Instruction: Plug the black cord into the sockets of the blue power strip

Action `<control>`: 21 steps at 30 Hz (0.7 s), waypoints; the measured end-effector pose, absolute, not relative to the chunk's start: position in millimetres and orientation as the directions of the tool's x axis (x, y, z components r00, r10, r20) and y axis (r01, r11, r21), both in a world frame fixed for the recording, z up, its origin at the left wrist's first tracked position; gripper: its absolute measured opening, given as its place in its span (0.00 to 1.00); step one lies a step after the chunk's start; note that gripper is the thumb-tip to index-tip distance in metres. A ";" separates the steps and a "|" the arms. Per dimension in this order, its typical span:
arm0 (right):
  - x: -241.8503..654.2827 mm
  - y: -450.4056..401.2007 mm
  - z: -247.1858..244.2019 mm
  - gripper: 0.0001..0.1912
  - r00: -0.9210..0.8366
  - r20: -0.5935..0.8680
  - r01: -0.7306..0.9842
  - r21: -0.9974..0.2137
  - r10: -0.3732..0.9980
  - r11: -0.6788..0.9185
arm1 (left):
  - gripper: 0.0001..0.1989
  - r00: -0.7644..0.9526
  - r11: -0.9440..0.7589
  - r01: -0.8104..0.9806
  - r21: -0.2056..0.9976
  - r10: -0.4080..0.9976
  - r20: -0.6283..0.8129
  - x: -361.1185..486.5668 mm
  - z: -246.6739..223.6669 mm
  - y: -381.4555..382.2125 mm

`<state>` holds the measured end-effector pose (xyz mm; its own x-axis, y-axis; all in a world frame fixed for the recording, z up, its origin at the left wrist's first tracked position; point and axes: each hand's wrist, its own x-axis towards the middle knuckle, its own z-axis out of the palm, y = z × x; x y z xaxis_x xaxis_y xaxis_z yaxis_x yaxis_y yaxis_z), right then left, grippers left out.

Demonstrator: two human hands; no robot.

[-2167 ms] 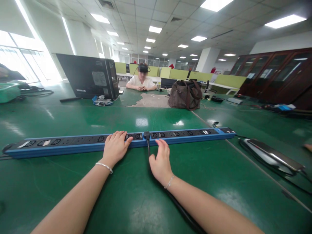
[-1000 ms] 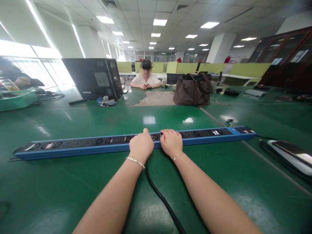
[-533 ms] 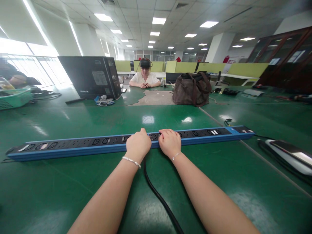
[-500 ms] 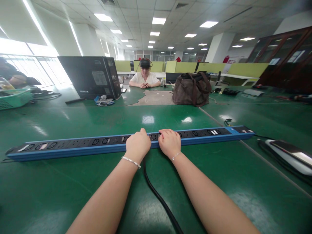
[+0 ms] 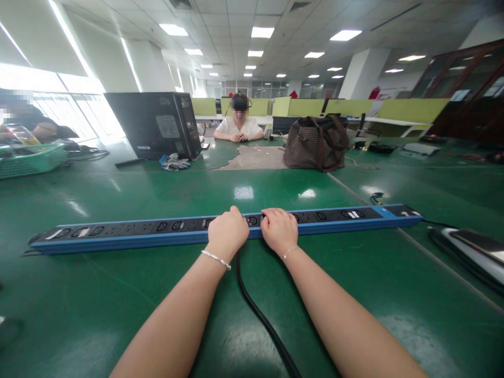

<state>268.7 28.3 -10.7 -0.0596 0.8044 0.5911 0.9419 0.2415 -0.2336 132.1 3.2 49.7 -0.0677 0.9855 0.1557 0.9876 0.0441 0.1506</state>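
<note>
Left hand and right hand both sit on the power strip, near its middle, just beside each other. From my remote seat I see the left one curled like a fist over the outlet face; a black cable comes out beneath it and bends away toward me. Whatever those fingers close around is hidden, so I cannot tell what they pinch. The right one is hooked across the strip, fingers bent over the top, gripping it by the look of things. One outlet shows in the gap between them.

The strip lies flat across the green bench, outlets up. I judge it stiff and fairly heavy for its slim shape, and its smooth blue sides may slide on this glossy surface. I would brace it by both long edges, close to the other hand, clear of the outlets. The cable looks thick and springy; I would hold it at its end rather than along the cord.
</note>
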 end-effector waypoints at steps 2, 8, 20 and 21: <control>268.6 28.3 -10.8 0.16 -0.060 0.591 0.940 -0.236 0.804 0.244 | 0.15 -0.077 0.054 0.986 0.157 0.986 0.146 132.8 49.2 3.3; 267.6 28.3 -10.5 0.16 -0.046 0.577 0.945 -0.239 0.816 0.222 | 0.18 -0.156 0.106 0.967 0.231 0.965 0.210 129.3 82.6 -6.3; 268.3 29.5 -11.7 0.17 -0.038 0.593 0.942 -0.248 0.804 0.228 | 0.18 -0.107 0.011 0.912 0.410 0.972 0.211 95.3 112.2 -10.9; 268.3 29.5 -11.9 0.17 -0.037 0.595 0.942 -0.247 0.803 0.226 | 0.18 -0.093 0.001 0.907 0.422 0.976 0.197 89.8 109.5 -10.8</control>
<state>268.3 29.5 -11.9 -0.0369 0.8027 0.5953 0.9424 0.2261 -0.2465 89.8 -10.8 109.5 -0.0928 0.9760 0.1970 0.9066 0.0011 0.4220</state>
